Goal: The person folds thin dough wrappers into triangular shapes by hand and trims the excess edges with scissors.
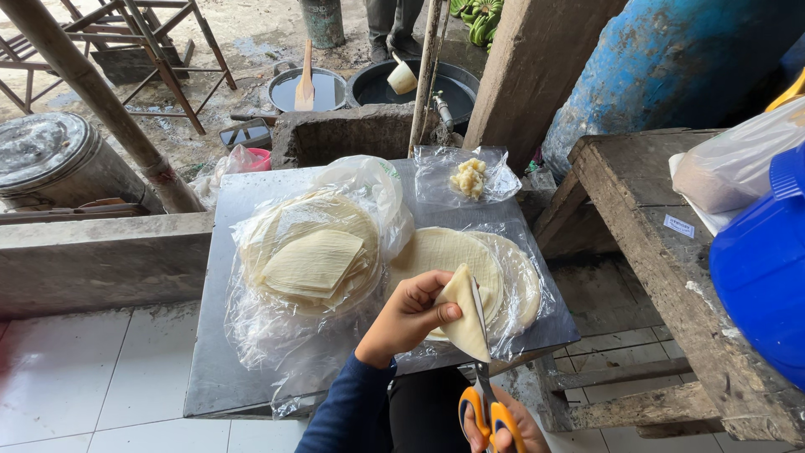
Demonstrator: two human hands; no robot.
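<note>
Fingers [443, 312] of your left hand [408, 317] pinch a folded wrapper [464, 319], pale and thin, held up near you above the near edge of the counter [214, 377]. Your right hand [503, 428], low at the near edge of the view, has its fingers through the orange handles of the scissors [485, 377], and the blades run up along the right edge of the folded wrapper, touching it.

On the counter just beyond your left hand lies a round stack of wrappers [449, 252] on clear plastic. To its left sits a second stack [312, 250] inside an open plastic bag, with a folded sheet on top. At the far right of the counter a small clear bag [470, 178] holds pale yellow lumps. Farther off, on the ground, stand two dark pans [293, 84], one with a wooden spatula [305, 80] in it. A blue tub [759, 268] sits on the wooden bench [654, 252] at your right.
</note>
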